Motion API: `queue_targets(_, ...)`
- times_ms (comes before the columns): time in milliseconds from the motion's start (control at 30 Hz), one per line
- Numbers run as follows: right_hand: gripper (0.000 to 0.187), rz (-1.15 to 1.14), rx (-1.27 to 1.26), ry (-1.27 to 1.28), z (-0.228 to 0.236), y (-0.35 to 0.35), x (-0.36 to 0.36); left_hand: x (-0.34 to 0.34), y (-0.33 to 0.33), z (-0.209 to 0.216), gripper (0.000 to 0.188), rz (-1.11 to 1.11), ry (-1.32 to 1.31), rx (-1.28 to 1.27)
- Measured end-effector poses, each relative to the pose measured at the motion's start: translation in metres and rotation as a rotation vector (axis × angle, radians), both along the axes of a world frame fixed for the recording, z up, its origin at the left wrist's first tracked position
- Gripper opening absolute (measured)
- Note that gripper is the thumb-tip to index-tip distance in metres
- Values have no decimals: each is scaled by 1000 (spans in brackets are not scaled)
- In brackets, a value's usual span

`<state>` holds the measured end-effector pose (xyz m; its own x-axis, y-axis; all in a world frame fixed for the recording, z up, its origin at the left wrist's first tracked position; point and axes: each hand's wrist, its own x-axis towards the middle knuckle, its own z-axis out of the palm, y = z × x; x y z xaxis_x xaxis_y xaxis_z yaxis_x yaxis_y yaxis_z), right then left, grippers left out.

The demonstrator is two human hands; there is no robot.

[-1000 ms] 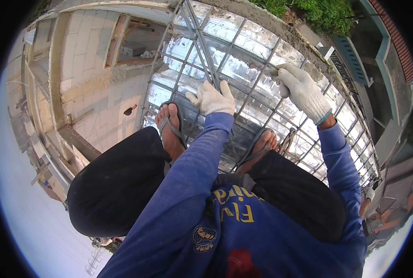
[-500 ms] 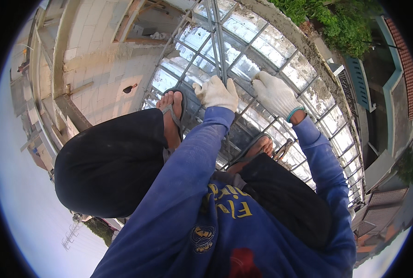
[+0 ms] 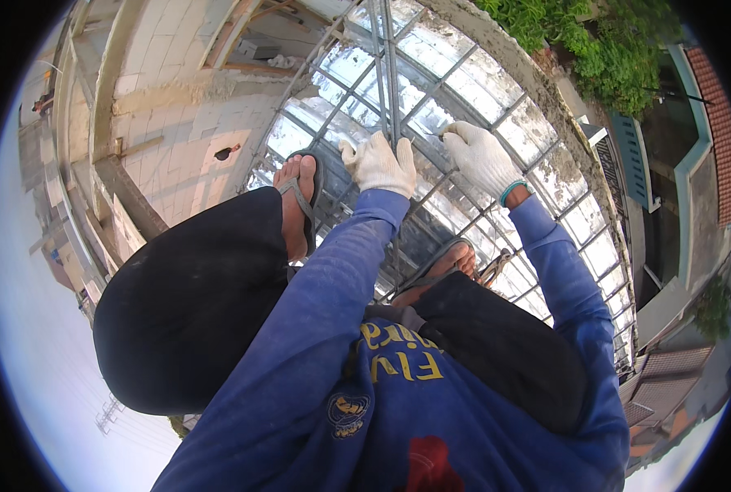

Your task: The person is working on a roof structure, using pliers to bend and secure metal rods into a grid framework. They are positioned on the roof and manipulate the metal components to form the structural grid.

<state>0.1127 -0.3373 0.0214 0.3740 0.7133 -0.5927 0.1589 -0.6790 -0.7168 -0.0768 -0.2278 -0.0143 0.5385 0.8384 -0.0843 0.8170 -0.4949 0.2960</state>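
Observation:
My left hand, in a white knit glove, is curled over the lower part of a bundle of long steel bars. Its thumb lies to the right of the bars. To its right, my right hand, gloved the same way, is held just above the rebar grid. Its fingers are pinched together, and a small dark tip shows at them, too small to name. Under the grid lie shiny, silvery sheets smeared with grey.
My sandalled feet stand on the grid, with a pincer-like tool beside the right one. A rough concrete edge borders the grid on the right; beyond it are plants and a tiled roof. A pale block wall stands left.
My right hand has shifted slightly left, toward the bars. My left hand stays at the bars, and the view has tilted a little.

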Motion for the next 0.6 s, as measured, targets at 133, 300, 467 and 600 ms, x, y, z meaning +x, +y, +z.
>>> queue_targets(133, 49, -4, -54, 57, 0, 5, -1, 6, 7, 2, 52, -27, 186, -72)
queue_targets(300, 49, 144, -53, -24, -5, 5, -5, 29, 54, 33, 90, -59, 515, -440)
queue_targets(467, 49, 49, -29, 47, 8, -12, -12, 61, 59, 26, 110, 250, 374, -448)
queue_targets(600, 45, -29, -24, 66, 5, -34, -16, 60, 40, 24, 108, 239, 402, -272)
